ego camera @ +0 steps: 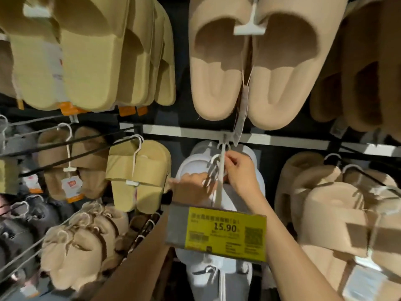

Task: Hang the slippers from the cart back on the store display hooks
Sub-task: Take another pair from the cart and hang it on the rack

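The yellow price tag (225, 231) caps the display hook (220, 183). Behind it, the right hand (240, 172) pinches a white hanger (213, 161) on that hook while the left hand (191, 187) grips the white slippers (191, 168) beneath. Hanging is underway; next, seat the hanger fully and let go.

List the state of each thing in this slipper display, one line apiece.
White slippers: on the middle hook, behind the hands.
Hanger loops: bunched on the hook rod, held by both hands.
Left hand: grip closed on a loop.
Right hand: pinching a loop.
Price tag: at the hook's front end, reads 15.90.
Beige slippers: hanging above.
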Demonstrator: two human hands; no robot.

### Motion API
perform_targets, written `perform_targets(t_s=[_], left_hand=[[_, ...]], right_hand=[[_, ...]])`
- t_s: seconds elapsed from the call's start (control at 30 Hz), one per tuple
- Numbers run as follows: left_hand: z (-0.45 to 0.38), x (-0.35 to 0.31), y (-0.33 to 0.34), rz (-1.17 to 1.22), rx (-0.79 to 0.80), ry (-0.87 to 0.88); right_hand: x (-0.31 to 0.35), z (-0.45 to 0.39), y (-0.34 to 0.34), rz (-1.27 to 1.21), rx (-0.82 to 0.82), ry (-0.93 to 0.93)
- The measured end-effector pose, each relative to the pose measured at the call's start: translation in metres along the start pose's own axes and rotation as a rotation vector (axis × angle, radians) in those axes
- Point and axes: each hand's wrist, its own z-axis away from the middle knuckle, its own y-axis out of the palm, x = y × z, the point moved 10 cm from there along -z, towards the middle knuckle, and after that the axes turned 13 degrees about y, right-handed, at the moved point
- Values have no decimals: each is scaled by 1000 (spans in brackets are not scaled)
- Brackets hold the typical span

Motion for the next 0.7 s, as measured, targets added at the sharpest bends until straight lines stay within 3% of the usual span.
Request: perform_targets(t_s=[0.07, 0.13, 0.23, 0.43, 0.63, 0.7], left_hand=[[-14, 7, 5, 187, 12, -14], [-18, 3, 27, 350, 259, -65], [-12, 7, 73, 580, 483, -252], [-21, 1, 73, 432, 383, -262], [-19, 1, 74, 423, 377, -203], [-17, 0, 65, 375, 267, -180]], right_hand=[[-7, -8, 1, -22, -5, 83], [-12, -16, 4, 12, 30, 147], [-18, -22, 3, 56, 73, 233], [-20, -20, 4, -70, 84, 285], [-27, -11, -3, 94, -93, 219], [-29, 2, -11, 128, -163, 221]])
